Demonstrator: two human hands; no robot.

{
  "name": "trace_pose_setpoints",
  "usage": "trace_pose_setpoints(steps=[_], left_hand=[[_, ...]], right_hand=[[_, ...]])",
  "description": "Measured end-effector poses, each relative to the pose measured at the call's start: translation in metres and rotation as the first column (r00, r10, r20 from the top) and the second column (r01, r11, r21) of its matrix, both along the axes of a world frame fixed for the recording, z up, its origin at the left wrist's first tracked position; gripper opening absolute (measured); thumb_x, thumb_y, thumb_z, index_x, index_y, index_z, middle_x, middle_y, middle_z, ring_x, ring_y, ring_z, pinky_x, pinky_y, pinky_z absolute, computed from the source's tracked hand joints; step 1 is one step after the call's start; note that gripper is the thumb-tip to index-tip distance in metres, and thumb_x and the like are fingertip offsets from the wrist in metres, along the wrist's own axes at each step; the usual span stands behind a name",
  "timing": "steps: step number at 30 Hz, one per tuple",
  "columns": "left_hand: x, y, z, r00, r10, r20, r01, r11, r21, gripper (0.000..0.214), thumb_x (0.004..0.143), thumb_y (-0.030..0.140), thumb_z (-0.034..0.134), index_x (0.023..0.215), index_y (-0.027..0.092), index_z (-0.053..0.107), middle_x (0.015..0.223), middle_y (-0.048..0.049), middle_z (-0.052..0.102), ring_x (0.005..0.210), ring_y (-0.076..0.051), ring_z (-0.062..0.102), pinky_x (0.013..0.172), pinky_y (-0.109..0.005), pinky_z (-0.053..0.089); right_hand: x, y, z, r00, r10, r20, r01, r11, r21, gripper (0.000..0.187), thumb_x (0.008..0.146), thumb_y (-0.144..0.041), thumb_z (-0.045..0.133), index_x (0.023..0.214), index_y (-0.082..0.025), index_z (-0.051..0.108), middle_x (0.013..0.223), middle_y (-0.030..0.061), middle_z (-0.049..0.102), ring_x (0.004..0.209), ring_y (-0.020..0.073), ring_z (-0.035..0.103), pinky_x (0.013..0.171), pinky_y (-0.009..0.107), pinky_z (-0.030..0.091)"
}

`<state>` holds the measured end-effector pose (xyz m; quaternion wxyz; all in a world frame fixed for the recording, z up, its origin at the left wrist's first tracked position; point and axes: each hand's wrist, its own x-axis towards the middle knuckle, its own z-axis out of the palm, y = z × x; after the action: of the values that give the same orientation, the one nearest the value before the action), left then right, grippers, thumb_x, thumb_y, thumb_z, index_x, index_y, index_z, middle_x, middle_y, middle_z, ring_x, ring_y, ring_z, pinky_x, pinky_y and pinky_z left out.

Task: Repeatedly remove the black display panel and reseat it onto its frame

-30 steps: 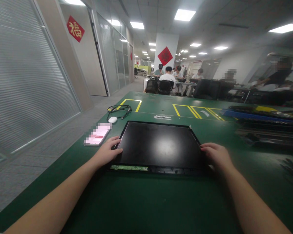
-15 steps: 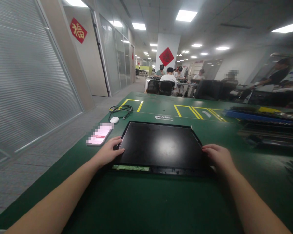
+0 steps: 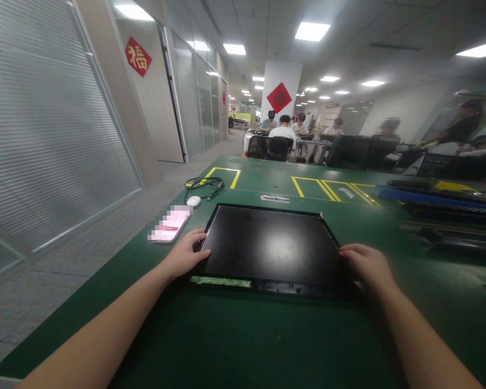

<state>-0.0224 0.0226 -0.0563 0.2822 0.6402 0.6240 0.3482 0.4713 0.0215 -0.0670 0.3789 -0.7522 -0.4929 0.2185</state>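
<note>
A black display panel (image 3: 263, 243) lies face up on the green table, with a pale reflection on its screen. Along its near edge runs a strip of green circuit board (image 3: 221, 282). At the panel's left edge, my left hand (image 3: 187, 253) grips the frame, thumb on top near the screen's border. My right hand (image 3: 366, 265) pinches the opposite edge, fingertips at the border; its lower fingers are partly hidden beside the frame.
Left of the panel are a phone (image 3: 168, 229), a white rounded object (image 3: 193, 201) and a coiled black cable (image 3: 204, 185). Dark panels (image 3: 441, 227) are stacked at the right. Yellow tape (image 3: 328, 189) marks the far side of the green table (image 3: 243, 346). Several people sit beyond.
The whole view has shifted slightly, so everything appears a little further right and lower. Both hands keep their places on the panel's edges.
</note>
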Motion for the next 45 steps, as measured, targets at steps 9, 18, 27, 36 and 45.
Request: trace_pose_setpoints(steps=[9, 18, 27, 36, 45], left_hand=[[0.003, -0.007, 0.009, 0.996, -0.089, -0.001, 0.089, 0.996, -0.015, 0.056, 0.066, 0.05, 0.076, 0.115, 0.021, 0.071, 0.149, -0.0187, 0.053, 0.141, -0.04, 0.045, 0.114, -0.051, 0.035], [-0.01, -0.015, 0.028, 0.813, -0.442, -0.38, 0.44, 0.893, -0.098, 0.04, 0.078, 0.041, 0.071, 0.115, 0.026, 0.071, 0.155, -0.0113, 0.048, 0.142, -0.035, 0.044, 0.113, -0.05, 0.038], [-0.015, -0.014, 0.035, 0.762, -0.461, -0.455, 0.46, 0.88, -0.121, 0.046, 0.075, 0.036, 0.075, 0.12, 0.028, 0.07, 0.154, -0.0077, 0.051, 0.138, -0.032, 0.05, 0.11, -0.045, 0.043], [-0.011, -0.017, 0.038, 0.731, -0.488, -0.477, 0.528, 0.847, -0.058, 0.042, 0.079, 0.033, 0.072, 0.121, 0.028, 0.069, 0.148, -0.0072, 0.057, 0.134, -0.03, 0.054, 0.108, -0.043, 0.044], [-0.012, -0.017, 0.036, 0.719, -0.506, -0.477, 0.571, 0.821, -0.012, 0.036, 0.081, 0.028, 0.069, 0.117, 0.026, 0.07, 0.145, -0.0083, 0.06, 0.128, -0.028, 0.059, 0.104, -0.04, 0.048]], right_hand=[[-0.002, -0.002, 0.003, 1.0, 0.017, 0.014, -0.017, 1.0, 0.014, 0.031, 0.069, -0.038, 0.064, 0.087, -0.018, 0.079, 0.068, 0.0076, 0.073, 0.061, 0.0228, 0.066, 0.056, 0.032, 0.048], [0.0, 0.0, -0.001, 0.999, 0.009, 0.049, -0.009, 1.0, -0.004, 0.03, 0.07, -0.039, 0.064, 0.088, -0.019, 0.079, 0.072, 0.0075, 0.074, 0.062, 0.0219, 0.066, 0.055, 0.03, 0.047], [0.001, -0.001, -0.001, 0.997, 0.018, 0.07, -0.019, 1.0, 0.001, 0.029, 0.071, -0.04, 0.064, 0.087, -0.02, 0.079, 0.072, 0.007, 0.074, 0.063, 0.0223, 0.067, 0.055, 0.031, 0.048], [0.002, 0.0, -0.002, 0.998, 0.011, 0.065, -0.011, 1.0, -0.001, 0.031, 0.071, -0.04, 0.064, 0.089, -0.02, 0.079, 0.07, 0.0069, 0.073, 0.062, 0.0221, 0.066, 0.055, 0.031, 0.047], [0.002, 0.0, -0.002, 0.997, 0.02, 0.068, -0.02, 1.0, -0.003, 0.032, 0.07, -0.04, 0.064, 0.088, -0.019, 0.079, 0.07, 0.0075, 0.073, 0.062, 0.0223, 0.066, 0.055, 0.031, 0.048]])
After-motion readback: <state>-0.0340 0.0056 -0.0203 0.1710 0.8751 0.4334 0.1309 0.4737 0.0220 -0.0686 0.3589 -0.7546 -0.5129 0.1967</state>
